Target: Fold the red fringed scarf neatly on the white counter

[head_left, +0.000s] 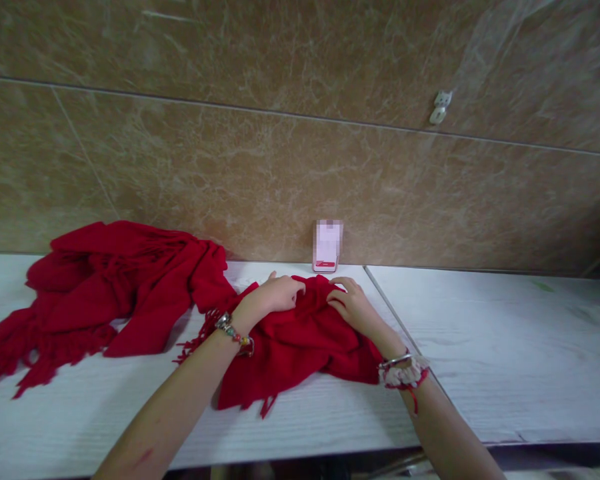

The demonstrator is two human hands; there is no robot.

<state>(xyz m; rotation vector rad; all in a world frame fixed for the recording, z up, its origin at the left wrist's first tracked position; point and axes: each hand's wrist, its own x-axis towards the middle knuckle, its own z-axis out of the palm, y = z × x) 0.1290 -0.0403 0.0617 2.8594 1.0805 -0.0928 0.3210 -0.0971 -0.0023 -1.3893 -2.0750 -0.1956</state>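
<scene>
Left hand: Your left hand [281,293] curls knuckles-up over the cloth; whether its hidden fingertips pinch a fold, you cannot tell from here.
Right hand: Your right hand [354,308] arches opposite, fingers loosely parted, tips at the fabric's far edge, with no firm pinch visible.
Red cloth: The crumpled, fringed red cloth of soft fabric [300,353] lies beneath and between your hands, spilling toward you on the white wood-grain bench [505,347].
Second heap: A loose, fringed mound of matching red fabric [130,287] sits left of your left hand; whether the two are joined is unclear.
Phone: Just beyond your hands, a slim upright phone with a pale, blurred screen [327,243] leans at the brown marbled tile wall [180,160].
Wrists: Your left wrist wears a multicoloured beaded bracelet [233,331]; your right, a silvery metal bangle [397,361].
Risks: A far push of the fabric could topple the phone; loose fringe might snag on the beads or bangle; a sideways tug could drag the neighbouring heap if connected.
</scene>
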